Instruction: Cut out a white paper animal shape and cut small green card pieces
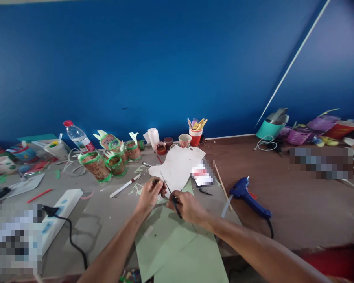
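My right hand (187, 205) is closed round the black handles of a pair of scissors (176, 206), whose thin blades point up and to the left. Close beside the blades, the fingers of my left hand (152, 192) are pinched together; whatever is between them is too small to make out. Beyond both hands lies a white paper cut-out (177, 167) with a curved outline. Under my wrists a pale green sheet of paper (183, 247) hangs over the table's front edge. Small green paper scraps (135, 189) are scattered left of my left hand.
A blue glue gun (250, 198) and a wooden stick (222, 184) lie on the right. Green-rimmed jars (96, 167), a plastic bottle (79, 137) and a white marker (125, 186) are on the left, near a power strip (63, 212). Cups (196, 137) stand by the wall.
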{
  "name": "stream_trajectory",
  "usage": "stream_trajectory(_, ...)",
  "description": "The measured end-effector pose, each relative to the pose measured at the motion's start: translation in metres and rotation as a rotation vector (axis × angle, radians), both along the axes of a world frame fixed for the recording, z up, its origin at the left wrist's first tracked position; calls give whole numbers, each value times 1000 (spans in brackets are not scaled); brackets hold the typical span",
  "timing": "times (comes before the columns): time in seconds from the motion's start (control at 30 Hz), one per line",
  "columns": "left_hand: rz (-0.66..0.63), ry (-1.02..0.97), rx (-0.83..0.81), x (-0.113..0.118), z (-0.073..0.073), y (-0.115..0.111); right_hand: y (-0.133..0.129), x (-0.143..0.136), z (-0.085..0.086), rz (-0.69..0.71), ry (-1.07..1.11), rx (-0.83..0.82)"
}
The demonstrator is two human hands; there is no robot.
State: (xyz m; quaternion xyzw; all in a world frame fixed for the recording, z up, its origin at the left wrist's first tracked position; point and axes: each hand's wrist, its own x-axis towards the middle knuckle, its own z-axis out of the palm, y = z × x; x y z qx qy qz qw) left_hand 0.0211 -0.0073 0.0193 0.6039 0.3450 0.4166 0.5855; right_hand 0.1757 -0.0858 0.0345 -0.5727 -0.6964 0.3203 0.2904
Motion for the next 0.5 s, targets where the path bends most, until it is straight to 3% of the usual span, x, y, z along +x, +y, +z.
stream_trajectory(0.17, 5, -17, -10, -1, -1, 2, 0, 0, -2, 6, -25, -12)
stream_trajectory(0.5, -15, 110, 50, -2, 12, -1, 0, -1, 1, -10, -10, -50)
